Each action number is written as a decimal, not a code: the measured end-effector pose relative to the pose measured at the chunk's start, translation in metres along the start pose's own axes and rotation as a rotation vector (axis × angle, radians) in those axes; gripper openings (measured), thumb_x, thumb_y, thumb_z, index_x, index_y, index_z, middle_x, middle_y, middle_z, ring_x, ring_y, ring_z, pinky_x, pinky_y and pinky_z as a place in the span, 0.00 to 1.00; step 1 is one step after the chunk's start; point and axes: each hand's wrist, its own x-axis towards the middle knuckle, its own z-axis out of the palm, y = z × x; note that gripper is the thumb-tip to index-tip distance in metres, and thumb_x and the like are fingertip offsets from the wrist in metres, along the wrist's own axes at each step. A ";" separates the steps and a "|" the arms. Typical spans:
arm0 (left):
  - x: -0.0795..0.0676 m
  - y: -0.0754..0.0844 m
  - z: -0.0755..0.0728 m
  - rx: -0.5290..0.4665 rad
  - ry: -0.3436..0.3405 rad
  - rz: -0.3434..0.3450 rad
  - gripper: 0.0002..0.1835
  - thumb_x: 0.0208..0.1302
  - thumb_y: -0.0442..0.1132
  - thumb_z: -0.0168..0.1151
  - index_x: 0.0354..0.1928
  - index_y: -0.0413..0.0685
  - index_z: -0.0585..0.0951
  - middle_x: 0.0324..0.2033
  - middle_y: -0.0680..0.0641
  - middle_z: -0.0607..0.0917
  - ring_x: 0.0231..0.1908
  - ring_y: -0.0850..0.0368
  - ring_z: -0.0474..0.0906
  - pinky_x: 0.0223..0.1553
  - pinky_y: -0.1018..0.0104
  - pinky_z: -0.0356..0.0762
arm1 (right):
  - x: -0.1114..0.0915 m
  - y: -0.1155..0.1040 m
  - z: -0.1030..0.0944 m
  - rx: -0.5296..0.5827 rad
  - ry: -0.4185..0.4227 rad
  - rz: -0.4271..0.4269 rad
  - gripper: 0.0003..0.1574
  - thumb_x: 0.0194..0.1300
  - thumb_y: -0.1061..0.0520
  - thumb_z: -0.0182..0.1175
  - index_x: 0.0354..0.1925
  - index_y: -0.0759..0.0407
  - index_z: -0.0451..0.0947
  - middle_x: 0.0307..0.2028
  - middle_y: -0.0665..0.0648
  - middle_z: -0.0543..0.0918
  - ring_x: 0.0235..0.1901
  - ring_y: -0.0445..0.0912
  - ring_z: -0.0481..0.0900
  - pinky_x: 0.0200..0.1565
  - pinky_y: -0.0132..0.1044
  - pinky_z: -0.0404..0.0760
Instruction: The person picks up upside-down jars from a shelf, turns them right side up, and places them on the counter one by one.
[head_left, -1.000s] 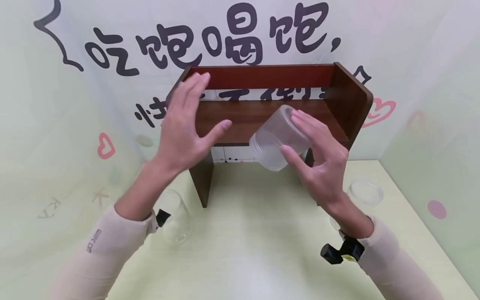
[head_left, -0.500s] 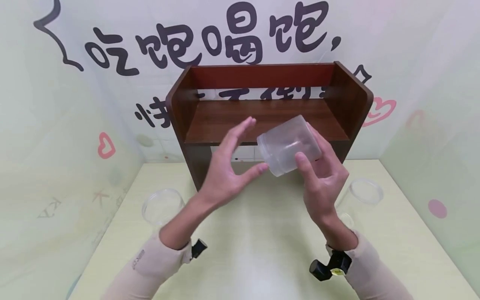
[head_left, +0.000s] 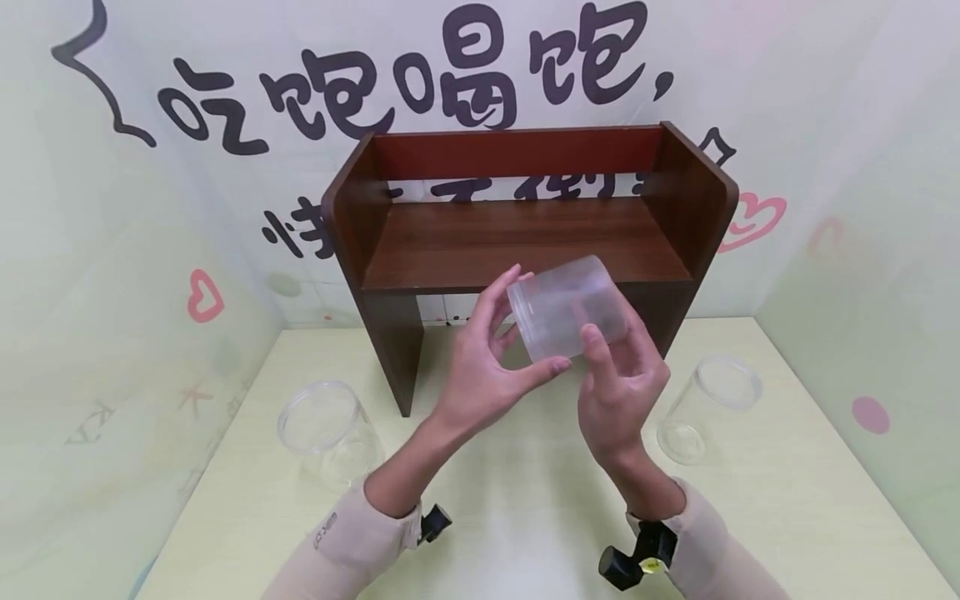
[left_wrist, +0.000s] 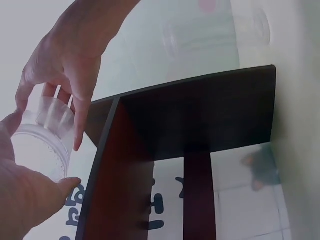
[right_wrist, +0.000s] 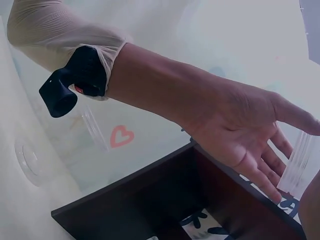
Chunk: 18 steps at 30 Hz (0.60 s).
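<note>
A frosted clear plastic jar [head_left: 558, 308] is held tilted in front of the shelf, its rimmed mouth facing left. My right hand [head_left: 622, 387] grips the jar's base end, thumb in front and fingers behind. My left hand [head_left: 487, 367] is at the mouth end, its thumb under the rim and its fingers at the far side, with a gap at the palm. In the left wrist view the round mouth of the jar [left_wrist: 42, 150] shows between both hands. The right wrist view has the left hand [right_wrist: 240, 125] with its fingers partly behind the jar [right_wrist: 297, 165].
A dark brown wooden shelf [head_left: 525, 246] stands at the back of the pale table [head_left: 510, 517]. One clear jar [head_left: 330, 429] stands on the table at the left, another clear jar [head_left: 708, 408] at the right. A printed cloth [head_left: 225, 208] hangs behind.
My left hand has come down and right from the shelf's upper left to the jar's mouth. The right hand has lowered the jar slightly and turned it closer to level.
</note>
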 end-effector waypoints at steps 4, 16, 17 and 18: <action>-0.002 -0.001 0.002 -0.039 0.028 -0.011 0.55 0.52 0.25 0.81 0.79 0.36 0.60 0.73 0.41 0.72 0.69 0.47 0.75 0.67 0.55 0.77 | -0.003 0.000 -0.001 -0.007 -0.031 0.010 0.25 0.67 0.69 0.63 0.62 0.75 0.80 0.55 0.66 0.86 0.53 0.57 0.82 0.59 0.45 0.86; -0.007 -0.001 -0.012 0.075 0.023 0.001 0.53 0.51 0.28 0.83 0.78 0.39 0.65 0.69 0.41 0.76 0.65 0.43 0.77 0.63 0.58 0.80 | -0.004 0.001 -0.016 -0.100 -0.146 0.000 0.30 0.67 0.63 0.70 0.63 0.77 0.78 0.58 0.64 0.85 0.54 0.56 0.82 0.57 0.41 0.86; -0.008 0.000 -0.014 0.092 0.018 0.005 0.53 0.51 0.29 0.83 0.78 0.39 0.65 0.69 0.41 0.75 0.65 0.42 0.77 0.63 0.57 0.81 | -0.004 0.001 -0.018 -0.108 -0.168 -0.007 0.30 0.68 0.62 0.70 0.63 0.78 0.78 0.59 0.64 0.85 0.55 0.56 0.82 0.59 0.41 0.86; -0.009 0.000 -0.016 0.111 0.014 0.005 0.53 0.51 0.30 0.83 0.78 0.40 0.65 0.70 0.42 0.75 0.65 0.42 0.77 0.62 0.58 0.81 | -0.003 0.001 -0.020 -0.116 -0.195 -0.014 0.30 0.67 0.63 0.70 0.63 0.79 0.77 0.60 0.64 0.85 0.56 0.56 0.82 0.59 0.41 0.85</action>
